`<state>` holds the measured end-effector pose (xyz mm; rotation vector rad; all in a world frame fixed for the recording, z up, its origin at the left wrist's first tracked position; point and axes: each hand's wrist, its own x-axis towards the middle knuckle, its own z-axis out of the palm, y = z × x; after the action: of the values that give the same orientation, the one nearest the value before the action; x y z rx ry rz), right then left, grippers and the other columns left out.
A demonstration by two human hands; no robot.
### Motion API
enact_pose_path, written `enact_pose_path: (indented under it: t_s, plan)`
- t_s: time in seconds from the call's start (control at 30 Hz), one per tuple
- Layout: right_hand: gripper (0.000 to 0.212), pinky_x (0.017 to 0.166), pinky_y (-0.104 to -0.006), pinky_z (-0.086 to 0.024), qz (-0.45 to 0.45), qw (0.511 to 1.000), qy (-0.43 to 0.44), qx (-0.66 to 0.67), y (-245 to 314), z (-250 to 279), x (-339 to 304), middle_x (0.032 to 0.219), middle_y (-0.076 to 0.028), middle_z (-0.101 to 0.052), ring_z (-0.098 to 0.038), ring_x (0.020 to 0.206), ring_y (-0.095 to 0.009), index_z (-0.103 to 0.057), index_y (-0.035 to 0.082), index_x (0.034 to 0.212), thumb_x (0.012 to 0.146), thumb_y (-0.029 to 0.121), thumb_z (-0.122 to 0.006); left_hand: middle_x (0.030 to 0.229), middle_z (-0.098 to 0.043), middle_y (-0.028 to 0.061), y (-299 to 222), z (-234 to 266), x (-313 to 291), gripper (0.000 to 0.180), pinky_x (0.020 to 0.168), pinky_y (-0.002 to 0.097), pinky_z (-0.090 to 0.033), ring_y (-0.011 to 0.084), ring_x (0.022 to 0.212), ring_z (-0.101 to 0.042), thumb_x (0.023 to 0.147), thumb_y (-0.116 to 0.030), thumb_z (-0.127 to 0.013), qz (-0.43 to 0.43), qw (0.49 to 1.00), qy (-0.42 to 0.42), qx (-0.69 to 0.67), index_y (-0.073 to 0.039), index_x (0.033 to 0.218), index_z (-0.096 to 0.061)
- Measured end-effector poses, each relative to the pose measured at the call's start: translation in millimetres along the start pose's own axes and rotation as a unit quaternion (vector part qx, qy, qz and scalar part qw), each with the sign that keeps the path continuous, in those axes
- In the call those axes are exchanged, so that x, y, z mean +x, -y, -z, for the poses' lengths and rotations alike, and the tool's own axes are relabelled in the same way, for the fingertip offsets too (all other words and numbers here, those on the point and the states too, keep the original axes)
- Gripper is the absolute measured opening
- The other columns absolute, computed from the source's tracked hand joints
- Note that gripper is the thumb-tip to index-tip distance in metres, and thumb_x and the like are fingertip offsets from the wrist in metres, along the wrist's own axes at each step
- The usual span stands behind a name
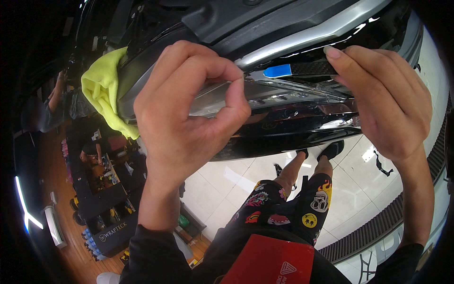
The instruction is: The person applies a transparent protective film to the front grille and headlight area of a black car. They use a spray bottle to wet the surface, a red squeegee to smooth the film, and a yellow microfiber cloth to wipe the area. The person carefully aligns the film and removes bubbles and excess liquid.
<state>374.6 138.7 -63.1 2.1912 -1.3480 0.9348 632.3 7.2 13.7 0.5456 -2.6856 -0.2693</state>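
My left hand (189, 99) is raised in front of a car's glossy front end (283, 118), its thumb and forefinger pinched together. What lies between those fingertips, if anything, is too small to make out. On the right, my right hand (378, 90) grips a slim tool (312, 68) with a dark, textured handle. A blue tip (277, 71) at the tool's end points left toward my left fingertips. Behind the hands run a silver trim strip (321, 31) and a clear, shiny panel (302, 90).
A yellow-green cloth (101, 90) drapes over the car at the left. Below it stands a black workbench (111, 229) with tools; people are partly visible on that side. A red flat item (269, 262) sits at my waist. Dark scraps (382, 164) lie on the tiled floor (350, 189).
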Motion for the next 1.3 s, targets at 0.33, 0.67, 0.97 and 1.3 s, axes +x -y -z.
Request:
enact_pose_path:
  t_s: [0.33, 0.67, 0.97, 1.3]
  plan:
    - [0.039, 0.063, -0.0295, -0.059, 0.007, 1.0, -0.01, -0.005, -0.8, -0.6, 1.4, 0.095, -0.015, -0.074, -0.073, 0.08, -0.024, -0.077, -0.006, 0.111, 0.072, -0.004, -0.081, 0.091, -0.067, 0.0077, -3.6, 0.8, 0.5, 0.014, 0.075, 0.025, -0.052, 0.0128, 0.082, -0.066, 0.078, 0.008, -0.073, 0.014, 1.0, 0.004, -0.01, 0.004, 0.092, -0.073]
    - [0.045, 0.064, -0.03, -0.058, -0.002, 1.0, -0.002, 0.001, -3.1, 0.7, -2.1, 0.096, -0.015, -0.074, -0.072, 0.08, -0.024, -0.077, -0.005, 0.115, 0.07, -0.005, -0.082, 0.093, -0.067, 0.0087, -3.0, 0.9, 0.5, 0.016, 0.077, 0.0252, -0.051, 0.0137, 0.085, -0.065, 0.078, 0.009, -0.073, 0.01, 1.0, 0.002, -0.012, 0.004, 0.093, -0.072]
    - [0.044, 0.065, -0.0311, -0.059, -0.008, 1.0, 0.001, 0.006, -3.9, 3.4, -3.6, 0.097, -0.016, -0.074, -0.073, 0.082, -0.025, -0.076, -0.005, 0.116, 0.072, -0.007, -0.082, 0.093, -0.067, 0.0092, -4.1, 3.1, -0.3, 0.015, 0.081, 0.0262, -0.052, 0.0152, 0.087, -0.066, 0.078, 0.01, -0.072, 0.017, 0.999, 0.005, -0.027, 0.005, 0.092, -0.071]
    - [0.042, 0.067, -0.0315, -0.06, 0.007, 1.0, 0.02, -0.008, -8.1, 7.2, -4.3, 0.099, -0.018, -0.075, -0.073, 0.083, -0.026, -0.075, -0.006, 0.117, 0.075, -0.007, -0.081, 0.095, -0.067, 0.0101, -2.8, 4.6, -0.7, 0.016, 0.082, 0.0265, -0.052, 0.0155, 0.088, -0.066, 0.078, 0.011, -0.071, 0.01, 1.0, 0.007, -0.027, 0.005, 0.093, -0.07]
